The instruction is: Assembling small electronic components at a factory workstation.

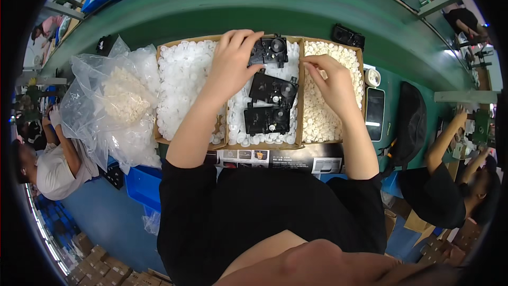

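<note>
My left hand (231, 66) is closed on the edge of a black plastic housing (272, 52), thumb below and fingers above. Two more black housings, a middle one (272, 90) and a nearer one (267, 120), lie in a column below it on top of small white plastic parts (288, 133). My right hand (334, 80) hovers over the box of small cream-coloured parts (328, 122), by the cardboard divider (301, 92). Its thumb and forefinger are bent close together in a pinch; anything between the tips is too small to make out.
More white parts fill the left box (185, 79). Left of it sits a transparent plastic bag (124, 106) with cream parts. Another black housing (347, 36) lies behind the right box. A phone (375, 114), tape roll (372, 77) and black bag (410, 127) lie to the right. Co-workers sit on both sides.
</note>
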Tool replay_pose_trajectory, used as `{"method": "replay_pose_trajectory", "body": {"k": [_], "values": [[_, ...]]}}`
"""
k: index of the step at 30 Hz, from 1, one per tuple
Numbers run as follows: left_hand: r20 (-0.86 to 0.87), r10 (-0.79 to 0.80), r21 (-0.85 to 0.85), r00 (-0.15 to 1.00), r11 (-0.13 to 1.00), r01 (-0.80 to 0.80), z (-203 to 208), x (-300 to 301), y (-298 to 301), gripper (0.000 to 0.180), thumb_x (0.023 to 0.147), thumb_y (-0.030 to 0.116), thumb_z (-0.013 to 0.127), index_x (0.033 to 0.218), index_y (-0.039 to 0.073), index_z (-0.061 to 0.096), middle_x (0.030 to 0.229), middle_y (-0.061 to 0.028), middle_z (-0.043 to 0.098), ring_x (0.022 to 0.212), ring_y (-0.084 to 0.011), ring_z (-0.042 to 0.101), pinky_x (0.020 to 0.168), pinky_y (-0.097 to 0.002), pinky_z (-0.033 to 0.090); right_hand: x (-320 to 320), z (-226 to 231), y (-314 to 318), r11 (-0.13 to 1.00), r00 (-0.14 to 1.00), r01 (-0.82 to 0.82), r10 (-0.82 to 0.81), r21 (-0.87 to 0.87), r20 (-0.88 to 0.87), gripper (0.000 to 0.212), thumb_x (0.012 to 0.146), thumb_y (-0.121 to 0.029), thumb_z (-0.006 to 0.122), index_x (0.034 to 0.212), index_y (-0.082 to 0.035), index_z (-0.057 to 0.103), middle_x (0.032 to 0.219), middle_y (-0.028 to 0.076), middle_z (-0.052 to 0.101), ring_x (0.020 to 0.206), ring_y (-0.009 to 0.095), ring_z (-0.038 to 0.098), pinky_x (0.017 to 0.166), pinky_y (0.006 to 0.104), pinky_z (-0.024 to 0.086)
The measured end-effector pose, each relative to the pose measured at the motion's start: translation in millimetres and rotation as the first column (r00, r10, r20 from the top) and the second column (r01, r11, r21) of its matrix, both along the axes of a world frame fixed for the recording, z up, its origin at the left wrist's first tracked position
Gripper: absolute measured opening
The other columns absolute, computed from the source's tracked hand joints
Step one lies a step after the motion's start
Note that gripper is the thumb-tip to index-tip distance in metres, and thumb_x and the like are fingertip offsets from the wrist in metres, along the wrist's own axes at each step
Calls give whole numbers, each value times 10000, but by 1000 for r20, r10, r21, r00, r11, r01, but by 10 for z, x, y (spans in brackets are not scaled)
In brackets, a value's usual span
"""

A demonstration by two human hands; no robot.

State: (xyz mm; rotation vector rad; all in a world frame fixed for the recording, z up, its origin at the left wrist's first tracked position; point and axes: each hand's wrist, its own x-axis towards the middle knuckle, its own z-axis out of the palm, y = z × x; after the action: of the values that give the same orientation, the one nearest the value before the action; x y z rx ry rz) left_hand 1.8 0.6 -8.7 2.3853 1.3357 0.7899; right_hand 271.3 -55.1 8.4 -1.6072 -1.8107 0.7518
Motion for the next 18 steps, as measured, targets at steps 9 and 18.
{"method": "replay_pose_trajectory", "body": {"k": [9,18], "values": [[-104,23,56,994,998,-17,-124,-3,13,648,828,216,856,1421,90,629,1390,-42,580,1319,-315,499,1160,-452,411,-339,-158,296,916,988,-151,148,371,38,135,929,-105,780,1056,-106,826,1160,16,714,1063,203,621,913,313,495],[-77,35,44,996,999,-32,-156,-7,-12,643,824,210,857,1417,92,638,1388,-41,573,1315,-313,499,1153,-454,416,-503,-274,407,926,984,-178,161,332,80,128,913,-185,809,1037,-172,842,1190,-7,691,1101,194,594,1033,377,409]]}}
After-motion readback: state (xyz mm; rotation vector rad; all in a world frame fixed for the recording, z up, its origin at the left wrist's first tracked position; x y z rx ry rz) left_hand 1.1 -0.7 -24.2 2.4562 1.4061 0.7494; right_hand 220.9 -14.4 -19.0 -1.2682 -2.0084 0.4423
